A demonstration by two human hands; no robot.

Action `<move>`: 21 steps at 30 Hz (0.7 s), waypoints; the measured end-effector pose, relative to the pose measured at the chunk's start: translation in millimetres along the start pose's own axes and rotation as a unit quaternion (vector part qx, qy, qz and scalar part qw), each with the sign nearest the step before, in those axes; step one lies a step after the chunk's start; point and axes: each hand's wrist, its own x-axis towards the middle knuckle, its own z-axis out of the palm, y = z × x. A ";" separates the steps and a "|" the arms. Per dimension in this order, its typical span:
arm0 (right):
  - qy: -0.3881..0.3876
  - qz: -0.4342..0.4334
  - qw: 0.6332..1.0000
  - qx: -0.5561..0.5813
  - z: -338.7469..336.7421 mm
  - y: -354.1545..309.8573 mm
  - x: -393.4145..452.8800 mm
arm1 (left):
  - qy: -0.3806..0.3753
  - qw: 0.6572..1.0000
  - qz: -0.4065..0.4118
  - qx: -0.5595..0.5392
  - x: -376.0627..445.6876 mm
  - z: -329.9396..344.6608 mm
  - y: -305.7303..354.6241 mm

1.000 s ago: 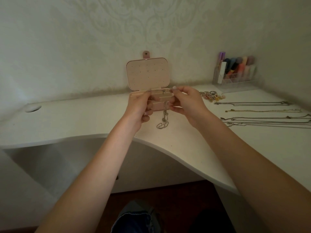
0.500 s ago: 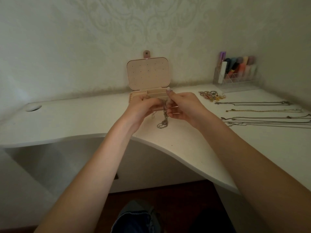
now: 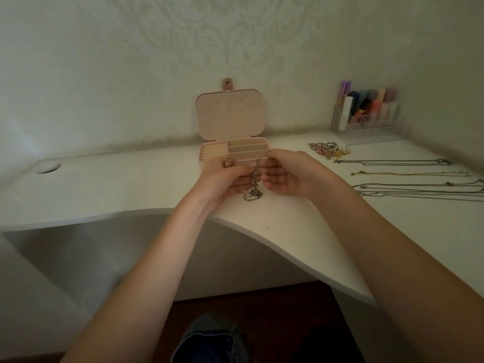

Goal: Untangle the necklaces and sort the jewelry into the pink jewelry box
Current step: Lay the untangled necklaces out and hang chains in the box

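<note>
Head view shows left hand [image 3: 222,176] and right hand [image 3: 284,174] pinching a knotted chain [image 3: 253,191] dangling at 6 o'clock from the box [image 3: 230,150]; pulling apart hard could tighten the knot

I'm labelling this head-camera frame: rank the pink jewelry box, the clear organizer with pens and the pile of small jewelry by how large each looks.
1. Pink jewelry box, lid up, plainly largest.
2. Clear organizer.
3. Pile of small jewelry, smallest.
The organizer stands farther back, so its true size against the box is unsure.
</note>
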 end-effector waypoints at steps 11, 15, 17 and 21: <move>0.081 -0.141 0.966 -0.201 4.2 8.4 3.7 | 0.117 0.990 0.083 -0.015 2.5 1.7 -12.9; 0.107 -0.205 0.942 -0.243 8.3 15.5 4.0 | 0.138 0.984 0.108 0.029 2.6 2.5 -18.1; 0.137 -0.247 0.915 -0.287 13.0 19.0 6.0 | 0.141 0.983 0.110 0.031 2.8 2.1 -19.0; 0.177 -0.280 0.877 -0.349 17.2 20.7 8.7 | 0.116 0.988 0.105 0.011 4.6 1.0 -20.4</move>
